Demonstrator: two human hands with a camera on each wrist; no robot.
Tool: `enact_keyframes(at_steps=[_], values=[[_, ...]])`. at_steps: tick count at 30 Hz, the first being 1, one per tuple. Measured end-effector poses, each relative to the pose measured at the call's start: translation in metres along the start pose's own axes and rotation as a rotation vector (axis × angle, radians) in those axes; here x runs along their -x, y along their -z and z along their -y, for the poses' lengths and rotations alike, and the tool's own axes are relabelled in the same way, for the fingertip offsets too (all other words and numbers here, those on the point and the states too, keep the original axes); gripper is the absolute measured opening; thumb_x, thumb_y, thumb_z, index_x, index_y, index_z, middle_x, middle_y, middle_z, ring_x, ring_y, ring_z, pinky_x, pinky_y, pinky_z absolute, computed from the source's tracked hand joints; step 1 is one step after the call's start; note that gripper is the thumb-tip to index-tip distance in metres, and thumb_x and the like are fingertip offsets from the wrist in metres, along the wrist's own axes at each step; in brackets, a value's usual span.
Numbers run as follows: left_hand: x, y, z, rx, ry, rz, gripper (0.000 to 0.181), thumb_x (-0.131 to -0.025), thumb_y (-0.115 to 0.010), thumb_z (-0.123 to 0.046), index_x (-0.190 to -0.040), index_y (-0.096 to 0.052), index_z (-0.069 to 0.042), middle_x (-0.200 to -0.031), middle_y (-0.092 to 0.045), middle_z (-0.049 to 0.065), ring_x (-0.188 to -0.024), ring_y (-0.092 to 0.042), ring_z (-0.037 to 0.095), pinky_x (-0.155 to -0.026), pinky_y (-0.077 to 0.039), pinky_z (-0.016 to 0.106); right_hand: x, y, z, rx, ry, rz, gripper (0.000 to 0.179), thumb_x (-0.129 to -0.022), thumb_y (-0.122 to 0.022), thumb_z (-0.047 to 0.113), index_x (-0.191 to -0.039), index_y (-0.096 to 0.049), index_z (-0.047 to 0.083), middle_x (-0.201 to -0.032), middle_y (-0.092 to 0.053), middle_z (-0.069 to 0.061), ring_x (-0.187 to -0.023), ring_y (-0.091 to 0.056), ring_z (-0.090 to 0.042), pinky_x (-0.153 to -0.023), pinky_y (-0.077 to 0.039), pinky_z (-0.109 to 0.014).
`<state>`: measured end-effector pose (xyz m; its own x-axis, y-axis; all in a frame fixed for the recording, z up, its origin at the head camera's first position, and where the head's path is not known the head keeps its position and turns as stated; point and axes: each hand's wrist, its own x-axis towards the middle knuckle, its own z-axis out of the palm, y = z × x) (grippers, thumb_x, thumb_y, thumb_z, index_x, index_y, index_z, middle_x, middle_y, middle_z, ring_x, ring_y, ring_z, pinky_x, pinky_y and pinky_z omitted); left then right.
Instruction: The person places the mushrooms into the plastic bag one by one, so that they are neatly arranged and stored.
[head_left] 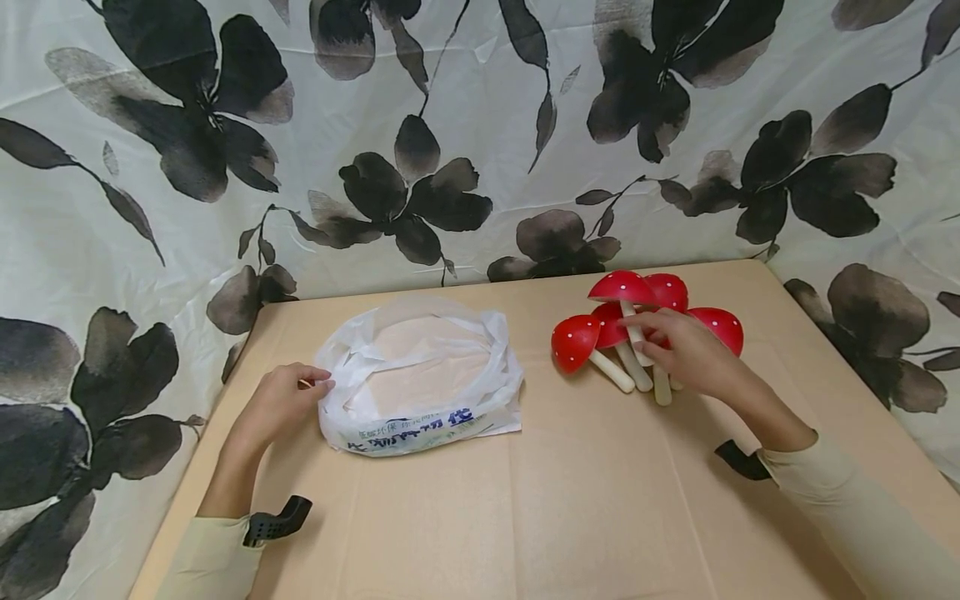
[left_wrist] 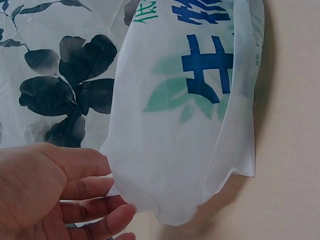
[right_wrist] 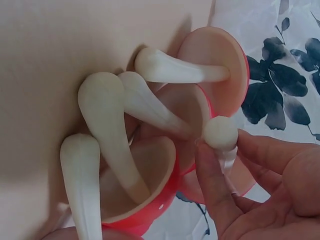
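A white plastic bag with blue and green print lies with its mouth open at the middle left of the table. My left hand pinches the bag's left edge; the left wrist view shows its fingers at the thin film. To the right, several red toy mushrooms with white dots and pale stems lie in a heap, one red cap at its left side. My right hand pinches one mushroom by its stem, cap up, over the heap. The right wrist view shows that stem's rounded end between thumb and fingers.
The light wood-coloured table carries the bag and the heap, with a gap of bare surface between them. A white cloth with dark flowers hangs behind the table and at both sides. Black wrist straps show on both arms.
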<state>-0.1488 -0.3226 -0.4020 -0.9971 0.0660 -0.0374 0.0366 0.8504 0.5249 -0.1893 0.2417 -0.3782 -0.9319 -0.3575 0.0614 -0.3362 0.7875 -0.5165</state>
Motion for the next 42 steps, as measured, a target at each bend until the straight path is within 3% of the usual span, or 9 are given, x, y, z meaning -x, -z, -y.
enact_keyframes(at_steps=[6, 11, 19, 25, 33, 42], values=[[0.0, 0.001, 0.0, 0.001, 0.004, 0.009, 0.029, -0.097, -0.064, -0.016, -0.113, -0.073, 0.007, -0.117, -0.068, 0.026, -0.098, -0.064, 0.034, -0.078, -0.049, 0.038, -0.001, 0.004, -0.001, -0.04, 0.01, 0.003, 0.052, -0.089, -0.075, 0.004, -0.139, -0.061, 0.01, -0.141, -0.055, -0.023, -0.099, -0.068, -0.035, -0.077, -0.061, -0.045], [0.001, 0.001, -0.001, 0.012, 0.016, 0.011, 0.031, -0.099, -0.063, -0.019, -0.115, -0.072, 0.007, -0.122, -0.066, 0.028, -0.105, -0.064, 0.038, -0.085, -0.051, 0.046, -0.002, 0.009, 0.004, -0.072, 0.044, -0.015, 0.053, -0.089, -0.075, 0.004, -0.14, -0.06, 0.01, -0.152, -0.045, -0.023, -0.106, -0.067, -0.04, -0.08, -0.06, -0.047], [0.002, 0.002, -0.001, 0.017, 0.008, -0.005, 0.031, -0.1, -0.061, -0.019, -0.114, -0.074, 0.006, -0.12, -0.068, 0.026, -0.108, -0.064, 0.038, -0.088, -0.05, 0.048, -0.007, 0.015, 0.01, -0.111, 0.073, -0.006, 0.058, -0.091, -0.073, 0.005, -0.145, -0.056, 0.014, -0.144, -0.052, -0.021, -0.108, -0.064, -0.039, -0.077, -0.061, -0.044], [0.001, 0.002, -0.002, 0.014, 0.014, -0.003, 0.032, -0.101, -0.061, -0.021, -0.114, -0.073, 0.006, -0.121, -0.068, 0.026, -0.11, -0.063, 0.039, -0.089, -0.05, 0.05, -0.011, 0.017, 0.015, -0.221, 0.055, 0.028, 0.056, -0.092, -0.073, 0.005, -0.145, -0.057, 0.014, -0.139, -0.055, -0.019, -0.113, -0.06, -0.039, -0.077, -0.061, -0.043], [0.001, 0.001, -0.004, 0.013, 0.039, 0.021, 0.036, -0.101, -0.061, -0.023, -0.115, -0.072, 0.008, -0.123, -0.066, 0.028, -0.111, -0.062, 0.041, -0.09, -0.05, 0.052, -0.016, 0.019, 0.023, -0.326, 0.029, 0.007, 0.053, -0.094, -0.072, 0.01, -0.144, -0.059, 0.023, -0.134, -0.059, -0.01, -0.114, -0.059, -0.031, -0.076, -0.06, -0.033], [0.0, 0.001, -0.004, 0.004, 0.05, 0.025, 0.036, -0.101, -0.061, -0.024, -0.114, -0.072, 0.008, -0.122, -0.067, 0.027, -0.11, -0.062, 0.041, -0.089, -0.05, 0.052, -0.02, 0.018, 0.029, -0.347, 0.018, -0.03, 0.046, -0.098, -0.067, 0.016, -0.142, -0.061, 0.026, -0.133, -0.061, -0.006, -0.116, -0.059, -0.026, -0.079, -0.055, -0.019]])
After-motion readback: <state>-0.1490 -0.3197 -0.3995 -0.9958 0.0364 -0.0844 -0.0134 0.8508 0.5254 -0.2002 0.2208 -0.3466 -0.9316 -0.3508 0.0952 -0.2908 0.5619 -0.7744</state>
